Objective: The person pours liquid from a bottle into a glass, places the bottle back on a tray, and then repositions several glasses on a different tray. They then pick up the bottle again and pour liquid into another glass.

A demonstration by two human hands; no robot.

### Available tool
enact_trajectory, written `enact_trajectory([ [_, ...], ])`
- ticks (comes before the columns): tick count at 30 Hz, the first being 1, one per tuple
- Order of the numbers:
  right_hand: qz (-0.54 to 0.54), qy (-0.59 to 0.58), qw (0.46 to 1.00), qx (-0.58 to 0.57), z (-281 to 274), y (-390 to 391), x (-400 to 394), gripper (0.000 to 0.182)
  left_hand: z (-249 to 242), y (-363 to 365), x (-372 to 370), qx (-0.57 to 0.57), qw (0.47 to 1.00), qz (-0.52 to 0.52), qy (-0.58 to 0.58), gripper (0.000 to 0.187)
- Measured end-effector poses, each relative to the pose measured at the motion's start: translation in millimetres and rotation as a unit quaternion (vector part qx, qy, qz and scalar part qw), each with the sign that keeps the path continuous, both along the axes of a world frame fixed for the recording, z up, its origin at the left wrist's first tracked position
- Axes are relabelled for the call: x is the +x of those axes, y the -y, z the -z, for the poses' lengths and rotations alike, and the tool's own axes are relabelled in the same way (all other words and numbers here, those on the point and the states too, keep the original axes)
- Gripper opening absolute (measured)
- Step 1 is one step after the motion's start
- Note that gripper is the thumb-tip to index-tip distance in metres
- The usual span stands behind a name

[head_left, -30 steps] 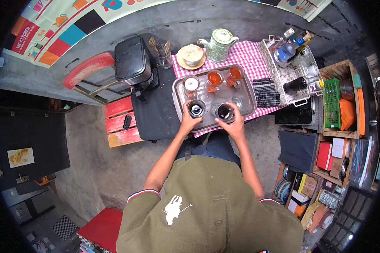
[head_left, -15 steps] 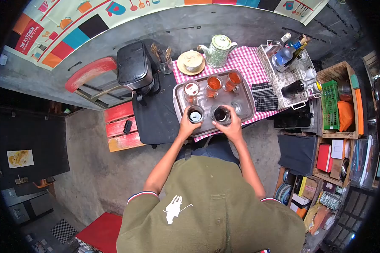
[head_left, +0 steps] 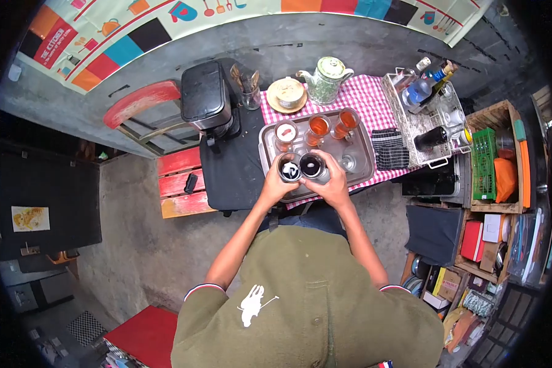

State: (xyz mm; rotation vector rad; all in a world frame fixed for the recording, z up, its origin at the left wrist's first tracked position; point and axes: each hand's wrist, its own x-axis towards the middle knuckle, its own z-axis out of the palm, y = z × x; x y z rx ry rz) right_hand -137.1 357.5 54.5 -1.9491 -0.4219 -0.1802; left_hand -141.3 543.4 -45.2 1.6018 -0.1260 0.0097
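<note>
My left hand (head_left: 275,186) is wrapped round a glass of dark drink with pale patches on top (head_left: 290,170). A second glass of dark drink (head_left: 311,164) is in the grip of my right hand (head_left: 335,184). The two glasses are side by side, apparently touching, over the near part of a metal tray (head_left: 365,161). Behind them on the tray are a glass with a white top (head_left: 285,132) and two glasses of reddish-amber drink (head_left: 318,126) (head_left: 348,118). An empty-looking clear glass (head_left: 348,162) is right of my right hand.
Behind the tray, a green patterned teapot (head_left: 326,83) and a lidded cup on a saucer (head_left: 287,95) rest on the checked cloth (head_left: 368,95). A black appliance (head_left: 205,95) is at the left. A dark folded cloth (head_left: 391,149) and a bottle basket (head_left: 438,161) are at the right.
My hands have brought the two dark glasses together; the right one moved left towards the other. The whole view has shifted slightly.
</note>
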Motion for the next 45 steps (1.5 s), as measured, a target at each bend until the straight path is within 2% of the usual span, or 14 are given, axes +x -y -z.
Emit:
enact_trajectory([
  [5, 0.022, 0.018, 0.999, -0.022, -3.4, -11.3, 4.4, 0.069, -28.0, 2.6, 0.1, 0.001, 1.000, -0.009, -0.023, 0.083],
  [9, 0.031, -0.012, 0.999, -0.021, -3.8, -18.4, 6.2, 0.071, -41.1, 2.3, -5.2, 0.020, 0.999, -0.033, -0.012, 0.081],
  [13, 0.024, 0.008, 0.999, -0.035, -5.8, -23.0, 7.5, 0.070, -52.6, 2.1, -9.9, 0.027, 0.998, -0.048, -0.018, 0.079],
  [25, 0.019, 0.043, 0.996, -0.080, -2.2, -29.7, 6.6, 0.070, -38.4, 1.2, -5.3, 0.059, 0.996, -0.060, 0.008, 0.076],
  [36, 0.019, 0.024, 0.997, -0.074, 3.5, -39.1, 7.2, 0.068, -31.3, -4.9, -4.9, 0.085, 0.994, -0.072, 0.018, 0.072],
  [45, 0.004, 0.059, 0.994, -0.097, 3.3, -40.5, 13.2, 0.069, -29.0, -7.0, -3.5, 0.070, 0.995, -0.071, 0.010, 0.070],
])
